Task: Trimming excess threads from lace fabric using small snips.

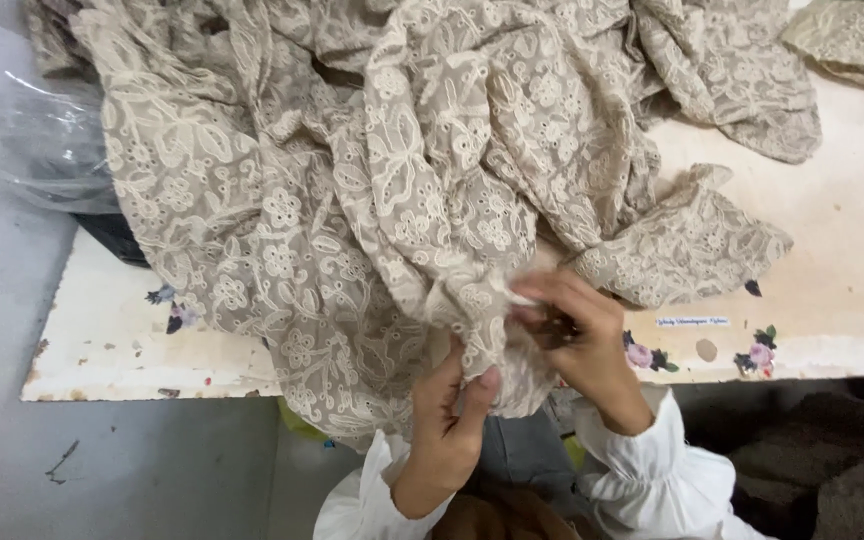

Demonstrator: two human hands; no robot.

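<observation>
Left hand (449,420) pinches a fold of beige embroidered eyelet-lace fabric (372,200). Right hand (577,335) grips same fabric, just beside it. Rest heaped above both hands on white worn tabletop (112,340).

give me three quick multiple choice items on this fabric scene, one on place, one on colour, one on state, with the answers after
1. Where does the embroidered fabric lie?
A. Heaped on the white table, spilling over its near edge
B. Folded flat on the floor
C. Hung on a wall rail

2. What colour is the fabric?
A. Navy blue
B. Beige with cream embroidery
C. Bright red

3. What are the hands doing?
A. Both rest flat on bare table
B. Only one touches the fabric
C. Left hand and right hand both pinch the fabric

Answers:
1. A, the cloth piles across the tabletop and hangs over the front edge.
2. B, its tan ground carries pale floral stitching.
3. C, both sets of fingers close on a bunched fold at the table edge.
</observation>
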